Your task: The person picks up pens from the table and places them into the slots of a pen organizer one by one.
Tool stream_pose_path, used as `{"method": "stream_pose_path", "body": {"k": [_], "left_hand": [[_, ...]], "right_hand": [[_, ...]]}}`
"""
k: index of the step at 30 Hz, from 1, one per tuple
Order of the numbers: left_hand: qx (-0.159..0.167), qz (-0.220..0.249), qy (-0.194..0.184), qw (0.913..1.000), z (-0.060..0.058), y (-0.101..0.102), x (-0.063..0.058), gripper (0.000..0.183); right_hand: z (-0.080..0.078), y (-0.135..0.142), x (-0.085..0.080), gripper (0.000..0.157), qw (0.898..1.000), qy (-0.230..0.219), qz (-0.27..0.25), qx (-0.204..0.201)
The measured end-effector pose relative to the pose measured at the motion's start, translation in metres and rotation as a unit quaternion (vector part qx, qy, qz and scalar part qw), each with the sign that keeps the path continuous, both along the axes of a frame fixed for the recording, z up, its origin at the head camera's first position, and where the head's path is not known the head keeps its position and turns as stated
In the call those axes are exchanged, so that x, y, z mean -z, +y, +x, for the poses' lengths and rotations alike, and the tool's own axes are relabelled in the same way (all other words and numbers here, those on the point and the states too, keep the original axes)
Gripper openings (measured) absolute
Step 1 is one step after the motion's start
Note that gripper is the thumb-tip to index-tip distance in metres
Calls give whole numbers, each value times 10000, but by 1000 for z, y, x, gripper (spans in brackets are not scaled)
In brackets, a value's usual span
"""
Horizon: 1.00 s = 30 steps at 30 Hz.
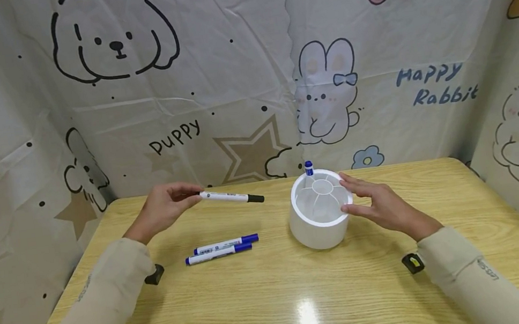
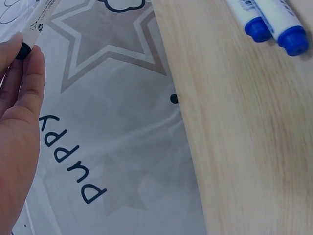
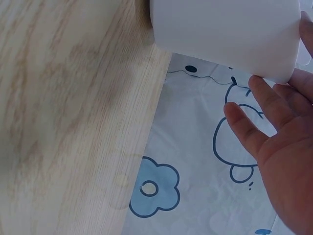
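Observation:
My left hand [image 1: 167,205] pinches a white marker with a black cap [image 1: 229,195] at its rear end, between thumb and fingers. The marker is raised over the table, its cap pointing right toward a round white pen holder [image 1: 319,235]. Inside, the holder is split by thin dividers around a central ring. One blue marker [image 1: 309,168] stands in it at the back, its lower part hidden. My right hand [image 1: 386,203] touches the holder's right rim with thumb and fingertips; in the right wrist view the fingers are extended and spread against its side.
Two white markers with blue caps lie side by side on the wooden table, a nearer one [image 1: 217,254] and a farther one [image 1: 226,244], left of the holder. A printed cloth [image 1: 238,67] hangs behind the table's back edge and along both sides.

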State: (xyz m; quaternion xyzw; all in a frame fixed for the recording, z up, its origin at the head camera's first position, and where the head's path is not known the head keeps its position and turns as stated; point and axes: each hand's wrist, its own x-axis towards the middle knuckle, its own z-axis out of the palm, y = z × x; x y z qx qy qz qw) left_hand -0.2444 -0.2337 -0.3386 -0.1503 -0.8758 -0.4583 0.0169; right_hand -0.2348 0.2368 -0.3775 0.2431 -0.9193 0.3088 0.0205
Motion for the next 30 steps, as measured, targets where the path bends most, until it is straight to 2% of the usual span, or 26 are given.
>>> {"method": "stream_pose_path", "body": {"k": [6, 16, 30], "left_hand": [[100, 139, 224, 9996, -1, 4, -7, 23], [110, 230, 237, 9994, 1, 12, -18, 23], [395, 440, 573, 9966, -9, 35, -33, 20]], "right_hand": [[-1, -1, 0, 71, 10000, 18, -28, -12], [-1, -1, 0, 71, 10000, 2, -8, -2], [0, 0, 1, 70, 10000, 37, -32, 8]]}}
